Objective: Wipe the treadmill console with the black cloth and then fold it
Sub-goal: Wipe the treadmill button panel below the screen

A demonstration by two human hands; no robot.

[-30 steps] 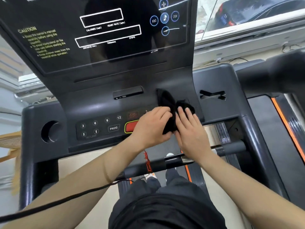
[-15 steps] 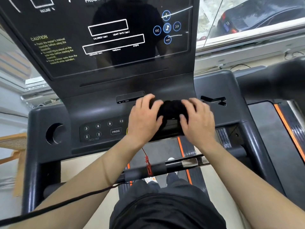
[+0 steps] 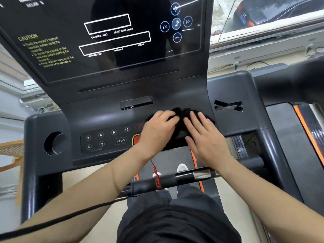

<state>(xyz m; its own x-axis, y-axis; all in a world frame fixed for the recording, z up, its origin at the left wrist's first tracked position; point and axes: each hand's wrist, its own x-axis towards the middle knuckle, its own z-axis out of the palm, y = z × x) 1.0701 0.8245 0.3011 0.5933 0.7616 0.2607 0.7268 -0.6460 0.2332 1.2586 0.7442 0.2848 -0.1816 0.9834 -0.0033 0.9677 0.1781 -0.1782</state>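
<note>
The black cloth [image 3: 180, 113] lies bunched on the treadmill console [image 3: 105, 116], on the shelf right of the keypad. My left hand [image 3: 157, 130] presses on its left part with fingers curled over it. My right hand [image 3: 203, 134] lies flat on its right part, fingers spread. Most of the cloth is hidden under both hands; only dark folds show between and above the fingers. The red stop button [image 3: 135, 139] peeks out beside my left wrist.
The dark display panel [image 3: 112, 37] rises behind the shelf. A round cup holder [image 3: 54, 143] sits at the console's left, a handlebar [image 3: 175, 179] with a red safety cord [image 3: 157, 174] crosses below my wrists. A second machine's arm [image 3: 289, 83] reaches in from the right.
Both hands drew closer together on the cloth, which is now flatter and more covered. One second ago the cloth stood up between my hands; it has been pressed down onto the shelf.
</note>
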